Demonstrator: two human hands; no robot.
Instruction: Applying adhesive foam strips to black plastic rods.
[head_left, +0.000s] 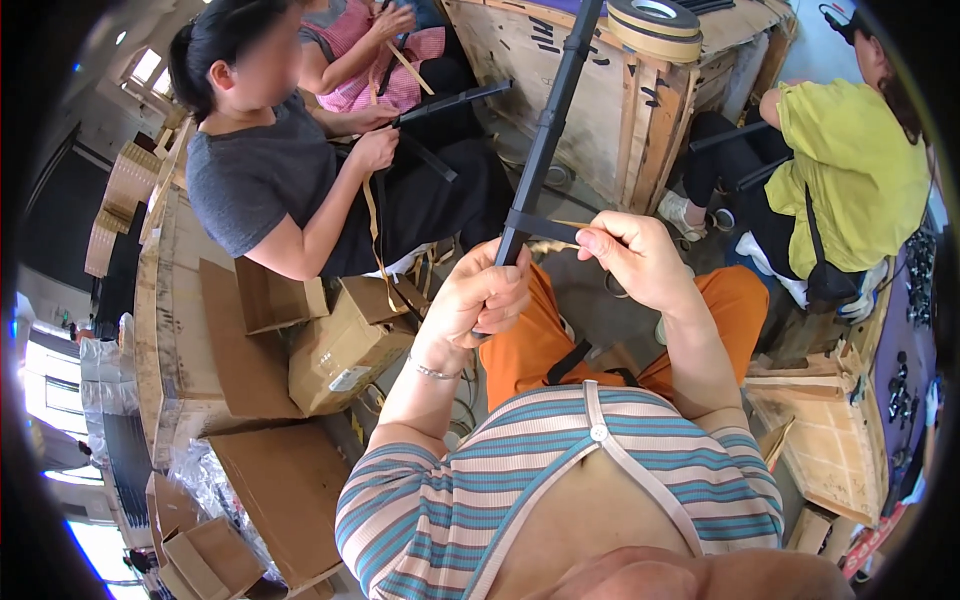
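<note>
My left hand [487, 293] is closed round the lower part of a long black bar [548, 130], which slants up and away toward the wooden crate. A short length of black tape [545, 226] runs from the bar to my right hand [637, 258]. Thumb and forefinger of that hand pinch the tape's end, where a thin tan strip of backing [568, 223] shows. The tape is stretched out sideways from the bar, just above my left fingers. The bar's lower end sits partly hidden in my left hand.
Rolls of tape [655, 28] are stacked on a wooden crate [560, 95] ahead. Co-workers sit at the left, one in a grey shirt [265, 170] holding a black bar, and at the right, one in a yellow top [850, 170]. Open cardboard boxes [345, 345] stand at my left.
</note>
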